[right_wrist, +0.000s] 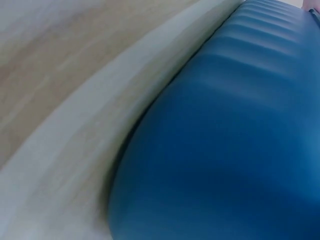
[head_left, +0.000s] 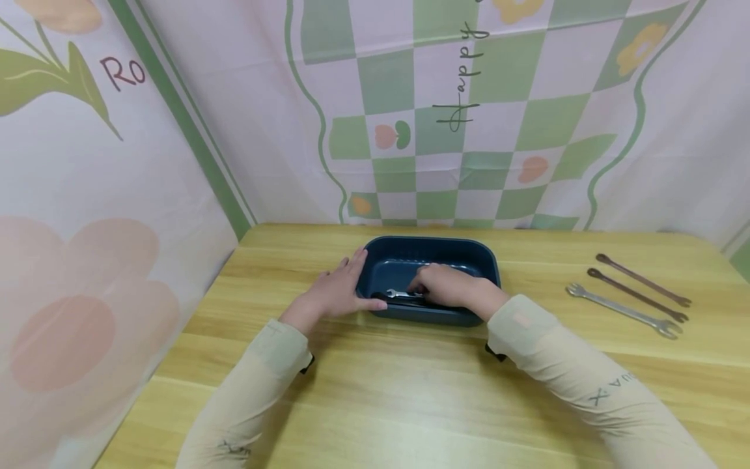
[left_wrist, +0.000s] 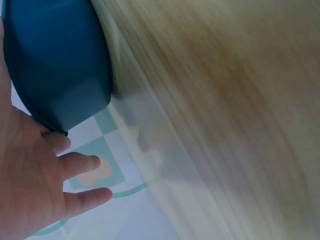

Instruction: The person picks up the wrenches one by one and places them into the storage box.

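Observation:
A dark blue rectangular bin (head_left: 433,318) stands near the back of the table. My left hand (head_left: 333,292) rests against its left end with the fingers extended; the thumb lies over the near rim. In the left wrist view, the spread fingers of the left hand (left_wrist: 40,175) show beside the bin (left_wrist: 60,65). My right hand (head_left: 448,285) reaches down inside, its curled fingers gripping a small silver wrench (head_left: 400,294) near the bin's front wall. The fingers hide part of that wrench. Only the bin's outer wall (right_wrist: 225,140) fills most of the right wrist view.
To the right of the bin lie a silver open-end wrench (head_left: 624,311) and two brown wrenches, one in the middle (head_left: 637,295) and one farthest back (head_left: 644,280). A patterned cloth (head_left: 457,163) hangs behind the wooden table (head_left: 398,397).

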A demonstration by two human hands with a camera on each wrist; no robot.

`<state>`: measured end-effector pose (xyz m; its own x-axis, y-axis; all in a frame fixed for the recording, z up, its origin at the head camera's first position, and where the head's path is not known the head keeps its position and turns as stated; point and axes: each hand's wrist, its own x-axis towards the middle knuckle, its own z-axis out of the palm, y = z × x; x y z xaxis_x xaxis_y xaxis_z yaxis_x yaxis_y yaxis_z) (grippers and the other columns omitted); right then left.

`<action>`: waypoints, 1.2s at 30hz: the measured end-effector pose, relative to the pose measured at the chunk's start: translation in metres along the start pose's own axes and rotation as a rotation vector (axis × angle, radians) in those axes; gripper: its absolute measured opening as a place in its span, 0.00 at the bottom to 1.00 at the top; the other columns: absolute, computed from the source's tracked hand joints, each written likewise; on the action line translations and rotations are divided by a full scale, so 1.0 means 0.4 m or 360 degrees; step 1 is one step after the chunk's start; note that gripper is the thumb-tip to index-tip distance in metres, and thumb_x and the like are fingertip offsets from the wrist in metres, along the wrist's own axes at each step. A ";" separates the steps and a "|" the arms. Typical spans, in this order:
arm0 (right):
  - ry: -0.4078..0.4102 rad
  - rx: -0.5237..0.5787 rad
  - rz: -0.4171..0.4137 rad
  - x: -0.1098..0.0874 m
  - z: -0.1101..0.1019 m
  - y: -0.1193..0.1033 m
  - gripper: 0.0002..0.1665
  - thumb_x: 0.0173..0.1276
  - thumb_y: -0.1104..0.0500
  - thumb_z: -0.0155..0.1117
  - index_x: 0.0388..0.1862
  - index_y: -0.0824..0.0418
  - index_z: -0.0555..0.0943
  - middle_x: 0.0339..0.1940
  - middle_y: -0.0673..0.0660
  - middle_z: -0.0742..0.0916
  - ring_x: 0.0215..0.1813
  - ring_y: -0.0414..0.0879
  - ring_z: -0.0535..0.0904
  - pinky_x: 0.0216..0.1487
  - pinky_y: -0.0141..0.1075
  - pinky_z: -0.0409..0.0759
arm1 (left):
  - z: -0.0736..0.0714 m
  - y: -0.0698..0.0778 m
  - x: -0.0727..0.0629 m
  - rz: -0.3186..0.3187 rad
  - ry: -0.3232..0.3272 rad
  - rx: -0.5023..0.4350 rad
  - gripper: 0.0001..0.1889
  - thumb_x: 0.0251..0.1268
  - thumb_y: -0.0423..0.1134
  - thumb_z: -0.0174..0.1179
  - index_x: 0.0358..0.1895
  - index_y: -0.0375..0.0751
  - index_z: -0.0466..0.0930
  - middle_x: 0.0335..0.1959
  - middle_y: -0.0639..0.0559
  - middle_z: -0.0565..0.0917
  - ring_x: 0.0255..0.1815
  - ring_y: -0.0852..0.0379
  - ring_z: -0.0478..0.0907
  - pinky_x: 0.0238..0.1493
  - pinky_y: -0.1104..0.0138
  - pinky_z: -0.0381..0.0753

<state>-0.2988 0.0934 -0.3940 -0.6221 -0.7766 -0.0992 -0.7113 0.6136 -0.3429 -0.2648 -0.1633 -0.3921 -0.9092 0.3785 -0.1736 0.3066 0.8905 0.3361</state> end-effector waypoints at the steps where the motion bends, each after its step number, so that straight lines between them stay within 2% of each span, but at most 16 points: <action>1: -0.0001 -0.0001 -0.0001 0.000 0.000 0.001 0.19 0.68 0.74 0.63 0.54 0.63 0.88 0.45 0.56 0.88 0.44 0.45 0.82 0.51 0.44 0.83 | -0.001 0.001 0.000 -0.0002 -0.0003 -0.0003 0.66 0.56 0.79 0.59 0.84 0.47 0.30 0.86 0.51 0.37 0.83 0.41 0.42 0.73 0.33 0.51; 12: -0.0023 -0.0024 -0.0047 -0.001 -0.004 0.001 0.18 0.71 0.70 0.63 0.58 0.63 0.87 0.45 0.55 0.87 0.43 0.44 0.80 0.49 0.42 0.82 | 0.000 0.001 -0.001 -0.0004 -0.0002 -0.0026 0.66 0.56 0.79 0.59 0.85 0.47 0.31 0.85 0.51 0.36 0.83 0.41 0.42 0.73 0.33 0.51; 18: 0.0114 -0.0020 -0.0039 -0.010 -0.017 -0.010 0.16 0.74 0.69 0.60 0.56 0.64 0.87 0.44 0.56 0.86 0.35 0.42 0.75 0.43 0.39 0.79 | -0.001 0.003 -0.001 0.0000 -0.0007 -0.0032 0.66 0.56 0.79 0.59 0.85 0.47 0.31 0.85 0.52 0.36 0.83 0.41 0.42 0.73 0.33 0.51; 21: 0.0185 -0.0017 -0.0016 -0.016 -0.026 -0.014 0.16 0.74 0.69 0.59 0.56 0.64 0.87 0.48 0.58 0.86 0.34 0.40 0.75 0.43 0.38 0.80 | -0.002 0.004 -0.003 -0.0006 -0.0011 -0.0038 0.66 0.56 0.79 0.58 0.85 0.47 0.31 0.85 0.52 0.35 0.83 0.42 0.42 0.73 0.33 0.50; 24: 0.0228 -0.0037 -0.0027 -0.022 -0.035 -0.017 0.16 0.74 0.69 0.59 0.55 0.64 0.88 0.47 0.57 0.86 0.32 0.39 0.76 0.42 0.37 0.81 | 0.000 0.002 -0.003 -0.0010 -0.0009 -0.0042 0.66 0.56 0.79 0.58 0.85 0.47 0.30 0.85 0.53 0.35 0.83 0.42 0.41 0.74 0.34 0.50; 36: 0.0257 -0.0058 -0.0047 -0.053 -0.067 -0.024 0.15 0.75 0.67 0.61 0.56 0.62 0.87 0.48 0.56 0.86 0.34 0.37 0.79 0.42 0.37 0.82 | 0.000 0.001 -0.002 0.0002 -0.0009 -0.0030 0.66 0.56 0.79 0.58 0.85 0.47 0.30 0.85 0.53 0.35 0.83 0.41 0.42 0.73 0.33 0.50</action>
<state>-0.2874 0.1076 -0.3636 -0.6431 -0.7632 0.0629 -0.7396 0.5978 -0.3093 -0.2641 -0.1633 -0.3918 -0.9073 0.3809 -0.1781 0.3021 0.8851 0.3539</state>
